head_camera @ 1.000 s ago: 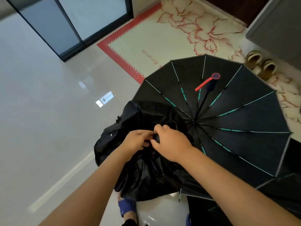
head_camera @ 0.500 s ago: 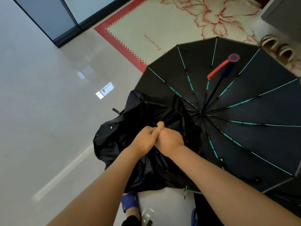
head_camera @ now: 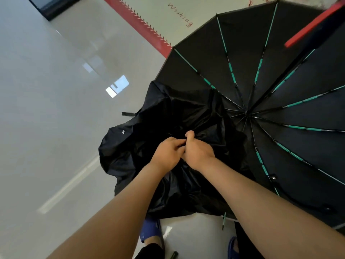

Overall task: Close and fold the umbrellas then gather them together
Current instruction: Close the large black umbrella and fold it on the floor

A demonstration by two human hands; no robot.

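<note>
A collapsed black umbrella hangs as a crumpled bundle of fabric in front of me. My left hand and my right hand meet at its middle, fingers curled and gripping the fabric there; what lies under the fingers is hidden. A closing strap sticks out at the bundle's left edge. To the right an open black umbrella lies upside down on the floor, showing green-marked ribs and a red handle at the top right.
Glossy grey floor spreads to the left. A cream mat with a red border lies at the top. My feet in blue slippers stand below the bundle. More black fabric shows at the bottom right edge.
The view has tilted down and moved closer. My hands came together from slightly apart and now clasp the fabric at one spot; the bundle stays in the same place.
</note>
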